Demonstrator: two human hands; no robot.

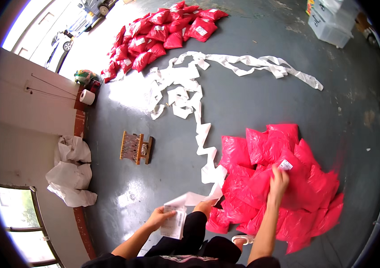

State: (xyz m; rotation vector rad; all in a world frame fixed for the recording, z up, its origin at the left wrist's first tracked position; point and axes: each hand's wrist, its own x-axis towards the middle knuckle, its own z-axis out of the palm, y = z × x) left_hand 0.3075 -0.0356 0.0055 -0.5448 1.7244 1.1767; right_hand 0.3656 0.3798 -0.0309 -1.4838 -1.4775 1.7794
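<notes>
My left hand [159, 217] is closed on a folded stack of white printed labels [174, 222], held above my left knee. From the stack a long label strip [202, 134] trails over my knee and zigzags away along the floor. On the right, my right hand [279, 182] is closed at the top of a red plastic mailer bag [295, 190], on the near pile. A small white label [285, 165] shows on red plastic just beyond my fingertips. Several plump red bags [237, 192] are heaped around it, beside my foot.
Across the floor lies a second heap of red bags [158, 33], many with white labels. A low wooden stool [132, 147] stands left of the strip. White sacks [71, 174] and a white roll [87, 97] line the left wall. Clear plastic bins [330, 27] are stacked far right.
</notes>
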